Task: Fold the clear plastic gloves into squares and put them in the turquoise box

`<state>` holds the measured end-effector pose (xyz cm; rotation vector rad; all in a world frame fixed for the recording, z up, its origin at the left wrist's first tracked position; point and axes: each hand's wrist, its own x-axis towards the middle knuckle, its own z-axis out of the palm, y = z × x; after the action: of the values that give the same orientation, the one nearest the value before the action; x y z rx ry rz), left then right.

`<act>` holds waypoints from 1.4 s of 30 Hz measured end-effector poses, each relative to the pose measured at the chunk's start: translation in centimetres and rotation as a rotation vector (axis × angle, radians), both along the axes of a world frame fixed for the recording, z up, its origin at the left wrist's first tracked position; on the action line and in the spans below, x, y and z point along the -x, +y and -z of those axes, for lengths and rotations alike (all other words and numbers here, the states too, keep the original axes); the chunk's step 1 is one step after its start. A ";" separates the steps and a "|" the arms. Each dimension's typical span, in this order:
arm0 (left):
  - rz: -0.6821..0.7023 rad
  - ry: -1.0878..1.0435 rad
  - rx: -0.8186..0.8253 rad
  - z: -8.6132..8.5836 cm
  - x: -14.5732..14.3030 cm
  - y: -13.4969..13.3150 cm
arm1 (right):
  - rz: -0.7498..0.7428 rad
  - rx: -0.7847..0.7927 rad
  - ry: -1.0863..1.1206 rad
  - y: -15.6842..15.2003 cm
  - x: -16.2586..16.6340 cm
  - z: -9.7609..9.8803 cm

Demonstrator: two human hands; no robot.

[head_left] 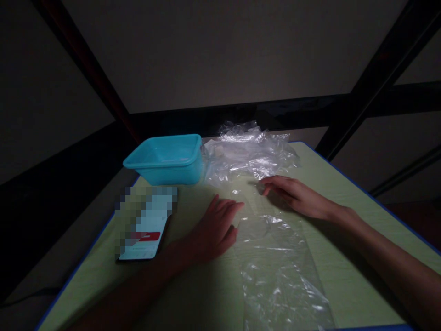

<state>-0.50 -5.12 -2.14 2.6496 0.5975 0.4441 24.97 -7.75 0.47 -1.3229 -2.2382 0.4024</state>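
Note:
A clear plastic bag (pixel 282 276) lies flat and wrinkled along the table towards me. At its left side is my left hand (pixel 218 227), fingers stretched out and apart, the fingertips close to the plastic; contact cannot be made out. My right hand (pixel 292 195) is over the bag's far end, with thumb and fingers bent together on a bit of the clear film. Beyond both hands, a crumpled heap of clear plastic bags (pixel 255 156) catches the light.
A blue plastic basin (pixel 167 172) stands at the back left of the light green table (pixel 344 220). In front of it lies a phone (pixel 148 230) with a lit, partly blurred screen. Dark metal bars (pixel 365 82) and a wall rise behind the blue-edged table.

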 end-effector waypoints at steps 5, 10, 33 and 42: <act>-0.040 0.004 -0.037 -0.1 0.2 0.1 | -0.071 0.024 -0.013 -0.1 1.1 0.1; -0.133 -0.002 -0.103 0.1 0.9 1.2 | -0.058 0.057 0.000 -0.1 0.5 -0.1; -0.258 0.175 -0.200 0.4 0.5 1.5 | 0.063 0.092 -0.032 0.6 -2.4 0.6; -0.265 0.146 -0.216 0.9 0.5 1.7 | 0.061 0.065 -0.058 0.7 -2.3 0.7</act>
<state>-1.03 -3.42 -3.03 2.8358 1.0062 0.4121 27.28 -7.09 -0.24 -1.4493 -2.2434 0.4225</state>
